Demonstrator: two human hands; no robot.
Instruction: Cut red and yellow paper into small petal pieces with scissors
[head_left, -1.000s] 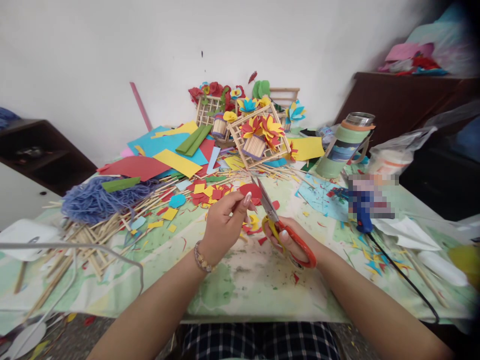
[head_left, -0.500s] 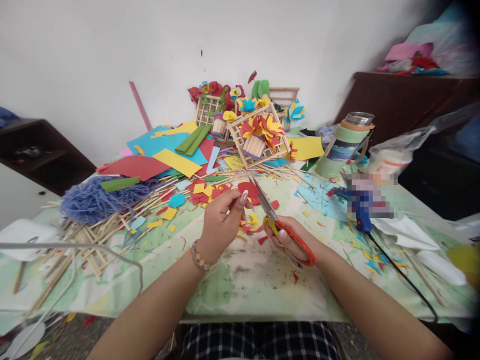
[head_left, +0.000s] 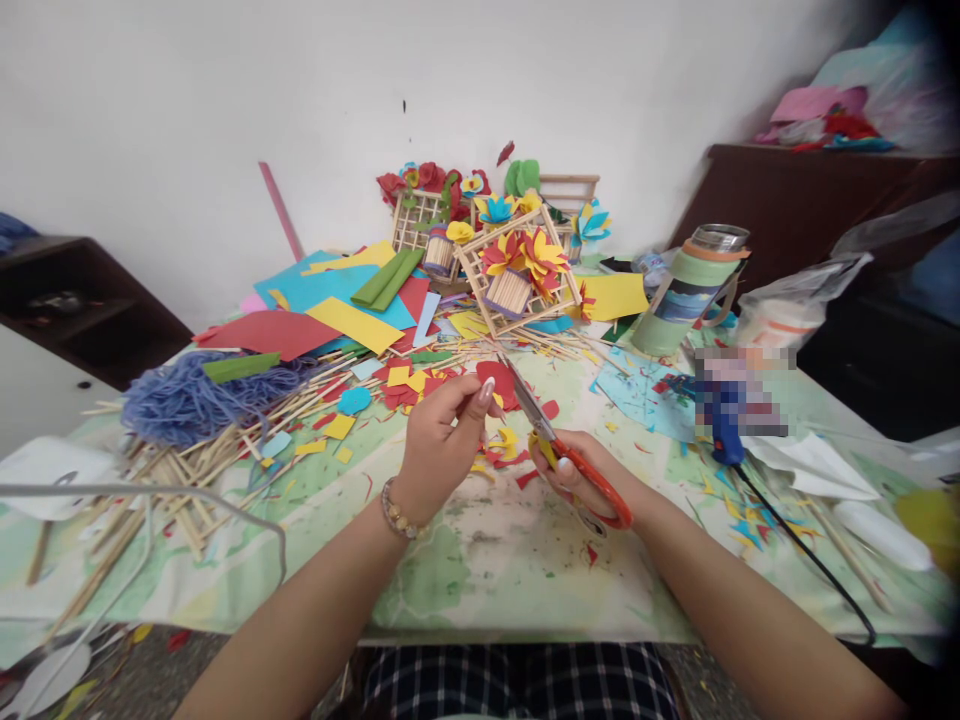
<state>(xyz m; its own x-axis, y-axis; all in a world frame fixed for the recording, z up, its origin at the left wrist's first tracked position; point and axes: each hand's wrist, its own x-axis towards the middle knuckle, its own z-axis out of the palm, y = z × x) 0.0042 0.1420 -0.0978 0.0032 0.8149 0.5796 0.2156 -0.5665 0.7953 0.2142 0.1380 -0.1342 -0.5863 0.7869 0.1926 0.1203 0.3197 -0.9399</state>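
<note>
A piece of red paper (head_left: 507,390) is pinched between the thumb and fingers of my left hand (head_left: 446,430). My right hand (head_left: 574,465) is wrapped round the handles of a pair of scissors (head_left: 531,402), which have orange-red and yellow grips. The blades point up and away, close beside the right edge of the red paper; whether they touch it I cannot tell. Below and behind my hands lie yellow and red paper scraps (head_left: 508,440). A pile of cut red and yellow paper squares (head_left: 401,385) sits just beyond my left hand.
Blue yarn (head_left: 217,395) and thin wooden sticks (head_left: 184,490) lie left. Coloured paper sheets (head_left: 270,335) and stick frames with paper flowers (head_left: 517,270) stand at the back. On the right are a green flask (head_left: 679,295) and a blue glue gun (head_left: 726,430) with a black cord.
Both hands stay almost in place. The red paper and the scissors have shifted only very slightly.
</note>
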